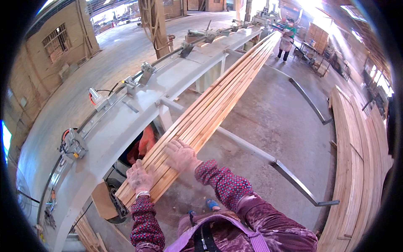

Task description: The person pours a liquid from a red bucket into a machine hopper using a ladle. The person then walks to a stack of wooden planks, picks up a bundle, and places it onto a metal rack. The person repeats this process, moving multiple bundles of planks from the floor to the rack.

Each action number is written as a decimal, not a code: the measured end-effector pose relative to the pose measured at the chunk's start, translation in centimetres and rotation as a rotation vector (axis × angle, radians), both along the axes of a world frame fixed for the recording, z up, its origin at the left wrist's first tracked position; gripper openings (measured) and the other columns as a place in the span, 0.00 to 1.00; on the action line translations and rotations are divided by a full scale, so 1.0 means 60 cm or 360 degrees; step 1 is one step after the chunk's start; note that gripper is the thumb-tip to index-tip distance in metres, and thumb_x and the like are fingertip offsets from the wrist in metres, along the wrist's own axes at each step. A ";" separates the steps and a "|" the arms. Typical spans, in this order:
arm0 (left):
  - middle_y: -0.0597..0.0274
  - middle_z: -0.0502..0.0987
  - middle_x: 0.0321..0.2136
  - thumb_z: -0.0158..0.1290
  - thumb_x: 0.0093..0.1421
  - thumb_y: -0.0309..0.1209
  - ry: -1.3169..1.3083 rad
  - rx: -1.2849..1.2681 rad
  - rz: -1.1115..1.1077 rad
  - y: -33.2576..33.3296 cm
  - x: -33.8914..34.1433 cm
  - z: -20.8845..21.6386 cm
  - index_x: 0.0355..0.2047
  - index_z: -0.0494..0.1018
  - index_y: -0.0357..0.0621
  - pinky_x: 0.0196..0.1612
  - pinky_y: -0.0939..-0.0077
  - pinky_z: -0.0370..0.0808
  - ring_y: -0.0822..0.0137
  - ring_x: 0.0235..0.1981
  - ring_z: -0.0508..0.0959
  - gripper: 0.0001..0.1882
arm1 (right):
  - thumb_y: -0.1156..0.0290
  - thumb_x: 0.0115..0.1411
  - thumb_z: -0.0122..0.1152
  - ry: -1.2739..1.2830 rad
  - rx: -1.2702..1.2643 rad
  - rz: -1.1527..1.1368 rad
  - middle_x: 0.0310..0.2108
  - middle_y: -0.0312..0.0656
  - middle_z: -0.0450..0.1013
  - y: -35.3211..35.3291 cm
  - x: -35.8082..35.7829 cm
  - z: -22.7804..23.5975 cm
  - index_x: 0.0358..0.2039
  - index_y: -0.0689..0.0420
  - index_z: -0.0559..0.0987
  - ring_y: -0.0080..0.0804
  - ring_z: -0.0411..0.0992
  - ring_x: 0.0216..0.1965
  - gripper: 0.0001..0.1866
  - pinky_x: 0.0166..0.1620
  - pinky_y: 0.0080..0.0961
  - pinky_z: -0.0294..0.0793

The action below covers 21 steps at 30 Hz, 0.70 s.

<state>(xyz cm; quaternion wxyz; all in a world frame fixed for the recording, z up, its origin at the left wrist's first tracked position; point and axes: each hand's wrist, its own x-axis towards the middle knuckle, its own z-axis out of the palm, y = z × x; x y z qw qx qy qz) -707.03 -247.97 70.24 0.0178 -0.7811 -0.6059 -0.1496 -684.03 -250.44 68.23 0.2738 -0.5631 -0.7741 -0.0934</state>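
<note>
A long bundle of light wooden strips [218,101] runs from in front of me toward the far end of the machine, resting across grey metal arms. Near its close end, my left hand [140,177] grips the outer left edge, its fingers bent on the wood. My right hand [181,155] lies on top of the strips a little farther along, palm down with the fingers stretched out. Both hands look dusty or thinly gloved. Underneath the hands, parts of the strips are hidden.
To the left stretches a long grey machine bed [168,86] with clamps [73,145]. Grey support arms [247,145] jut out at right, beside a stack of boards [352,168]. A person [287,40] stands at the far end of the bundle. A cardboard box [104,200] sits below.
</note>
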 end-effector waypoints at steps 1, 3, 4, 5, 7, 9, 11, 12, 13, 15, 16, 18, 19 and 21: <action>0.49 0.76 0.44 0.53 0.57 0.54 0.0006 -0.0002 0.0008 -0.002 0.002 0.001 0.51 0.70 0.40 0.54 0.57 0.65 0.49 0.46 0.75 0.33 | 0.46 0.56 0.57 -0.0001 0.0004 0.0005 0.55 0.49 0.70 -0.001 0.000 0.002 0.50 0.58 0.75 0.48 0.64 0.60 0.30 0.65 0.47 0.59; 0.50 0.76 0.44 0.53 0.56 0.55 0.0017 0.0009 0.0017 -0.002 0.002 0.000 0.51 0.70 0.40 0.54 0.57 0.65 0.49 0.46 0.75 0.33 | 0.46 0.56 0.57 -0.0004 0.0012 0.0013 0.55 0.49 0.70 -0.001 0.001 0.006 0.50 0.58 0.75 0.48 0.64 0.60 0.30 0.65 0.47 0.59; 0.50 0.76 0.44 0.53 0.56 0.55 0.0022 0.0021 0.0019 -0.001 0.000 -0.002 0.51 0.71 0.40 0.54 0.57 0.65 0.50 0.46 0.75 0.33 | 0.47 0.57 0.55 -0.0022 -0.0116 0.0006 0.57 0.49 0.68 -0.002 0.001 0.008 0.53 0.58 0.74 0.47 0.62 0.62 0.31 0.67 0.45 0.55; 0.50 0.76 0.44 0.53 0.56 0.55 0.0028 0.0034 0.0021 0.000 -0.001 -0.003 0.51 0.71 0.39 0.54 0.57 0.65 0.50 0.46 0.75 0.33 | 0.47 0.59 0.53 -0.0042 -0.0245 -0.0002 0.60 0.48 0.66 -0.002 0.001 0.010 0.56 0.58 0.72 0.46 0.59 0.65 0.32 0.69 0.44 0.51; 0.51 0.76 0.43 0.52 0.56 0.56 0.0037 0.0034 0.0027 -0.001 -0.003 -0.006 0.51 0.71 0.39 0.54 0.58 0.65 0.50 0.46 0.75 0.34 | 0.48 0.60 0.51 -0.0059 -0.0386 -0.0008 0.63 0.48 0.64 -0.005 -0.002 0.019 0.59 0.58 0.70 0.45 0.56 0.67 0.33 0.71 0.43 0.47; 0.51 0.76 0.43 0.52 0.56 0.56 0.0049 0.0031 0.0026 0.000 0.000 -0.005 0.52 0.71 0.39 0.54 0.58 0.65 0.50 0.46 0.75 0.34 | 0.47 0.61 0.50 -0.0052 -0.0409 -0.0025 0.63 0.48 0.63 -0.008 -0.001 0.025 0.59 0.58 0.70 0.44 0.55 0.67 0.34 0.71 0.43 0.47; 0.51 0.76 0.43 0.51 0.57 0.57 0.0069 0.0021 0.0034 -0.002 0.002 -0.004 0.52 0.71 0.39 0.54 0.58 0.65 0.51 0.46 0.74 0.35 | 0.47 0.61 0.50 -0.0068 -0.0380 -0.0018 0.63 0.48 0.63 -0.007 0.001 0.023 0.59 0.58 0.70 0.45 0.56 0.67 0.34 0.71 0.43 0.47; 0.52 0.76 0.43 0.51 0.57 0.57 0.0073 0.0035 0.0034 -0.002 0.001 -0.005 0.52 0.71 0.39 0.54 0.58 0.65 0.51 0.46 0.74 0.35 | 0.46 0.61 0.50 -0.0075 -0.0366 -0.0012 0.63 0.48 0.63 -0.006 0.002 0.021 0.59 0.58 0.70 0.45 0.56 0.67 0.34 0.71 0.43 0.47; 0.52 0.76 0.43 0.51 0.57 0.57 0.0076 0.0049 0.0030 -0.001 0.002 -0.008 0.53 0.71 0.39 0.54 0.58 0.65 0.51 0.46 0.74 0.35 | 0.46 0.61 0.49 -0.0070 -0.0356 -0.0012 0.63 0.48 0.64 -0.006 0.003 0.020 0.59 0.59 0.70 0.45 0.56 0.67 0.34 0.71 0.43 0.47; 0.52 0.76 0.44 0.51 0.57 0.57 0.0077 0.0064 0.0020 0.002 0.004 -0.011 0.53 0.71 0.40 0.54 0.58 0.65 0.51 0.46 0.74 0.35 | 0.46 0.61 0.49 -0.0063 -0.0335 -0.0014 0.62 0.48 0.64 -0.006 0.008 0.018 0.59 0.59 0.70 0.45 0.57 0.66 0.33 0.70 0.44 0.48; 0.52 0.76 0.44 0.51 0.57 0.57 0.0077 0.0066 0.0019 0.002 0.004 -0.011 0.53 0.71 0.40 0.54 0.58 0.65 0.51 0.46 0.74 0.35 | 0.46 0.61 0.49 -0.0063 -0.0324 -0.0013 0.62 0.48 0.64 -0.007 0.008 0.019 0.58 0.59 0.71 0.46 0.57 0.66 0.34 0.70 0.44 0.48; 0.51 0.76 0.44 0.51 0.57 0.57 0.0055 0.0065 0.0015 0.003 0.005 -0.011 0.53 0.71 0.40 0.54 0.58 0.65 0.51 0.46 0.74 0.35 | 0.46 0.60 0.50 -0.0064 -0.0299 -0.0007 0.62 0.49 0.65 -0.007 0.009 0.020 0.58 0.59 0.71 0.46 0.58 0.66 0.34 0.70 0.44 0.49; 0.51 0.76 0.44 0.51 0.57 0.57 0.0037 0.0055 0.0027 0.000 0.001 -0.010 0.53 0.71 0.40 0.55 0.57 0.65 0.51 0.47 0.74 0.35 | 0.46 0.60 0.50 -0.0063 -0.0311 -0.0004 0.62 0.49 0.65 -0.008 0.004 0.021 0.57 0.59 0.72 0.46 0.58 0.66 0.34 0.70 0.44 0.49; 0.50 0.77 0.45 0.51 0.56 0.56 -0.0002 0.0054 0.0019 -0.001 -0.004 -0.007 0.53 0.71 0.41 0.55 0.57 0.65 0.51 0.48 0.74 0.34 | 0.46 0.59 0.51 -0.0062 -0.0332 0.0016 0.61 0.49 0.65 -0.004 -0.001 0.026 0.57 0.59 0.72 0.46 0.58 0.65 0.34 0.70 0.44 0.48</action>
